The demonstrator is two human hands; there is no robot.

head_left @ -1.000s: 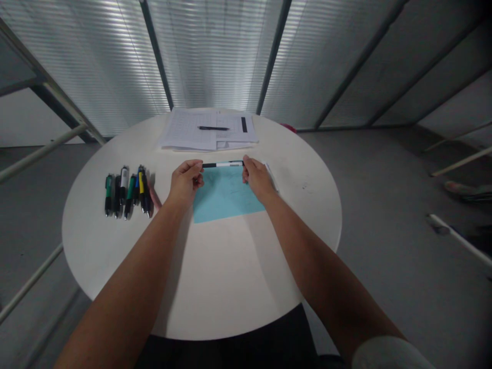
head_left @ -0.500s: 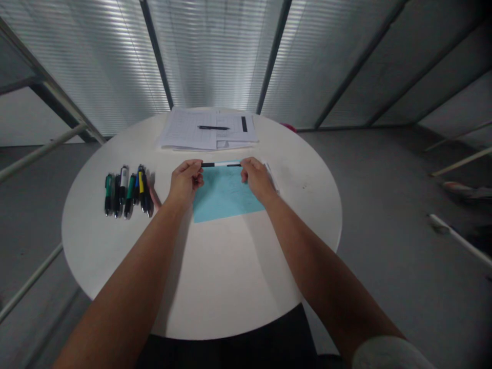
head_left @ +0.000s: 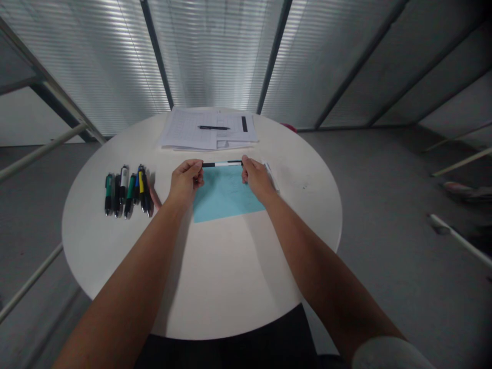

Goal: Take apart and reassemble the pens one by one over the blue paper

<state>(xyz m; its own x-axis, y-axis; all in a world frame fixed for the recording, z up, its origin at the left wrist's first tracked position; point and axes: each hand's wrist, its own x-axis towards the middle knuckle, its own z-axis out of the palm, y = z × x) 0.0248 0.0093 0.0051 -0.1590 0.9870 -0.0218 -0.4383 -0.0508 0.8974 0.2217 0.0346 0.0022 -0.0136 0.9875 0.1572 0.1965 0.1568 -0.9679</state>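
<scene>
A black-and-white pen [head_left: 222,164] lies level between my hands, over the far edge of a light blue sheet [head_left: 226,192]. My left hand [head_left: 186,180] pinches its black left end between thumb and fingers. At the other end, the thumb and fingers of my right hand [head_left: 255,177] are closed on the dark tip part. The blue sheet rests flat on the round white table [head_left: 223,277], partly under both hands. A pale object [head_left: 271,174] shows just past my right hand, mostly hidden by it.
Several pens [head_left: 128,192], green, black, white and yellow, lie side by side left of my left forearm. Behind the blue sheet is a stack of printed papers [head_left: 192,134] with a black pen [head_left: 213,127] on top. Slatted blinds [head_left: 207,61] stand beyond the table.
The right end of the pen has risen slightly, with my right hand shifting a little along with it. My left hand stays almost in place.
</scene>
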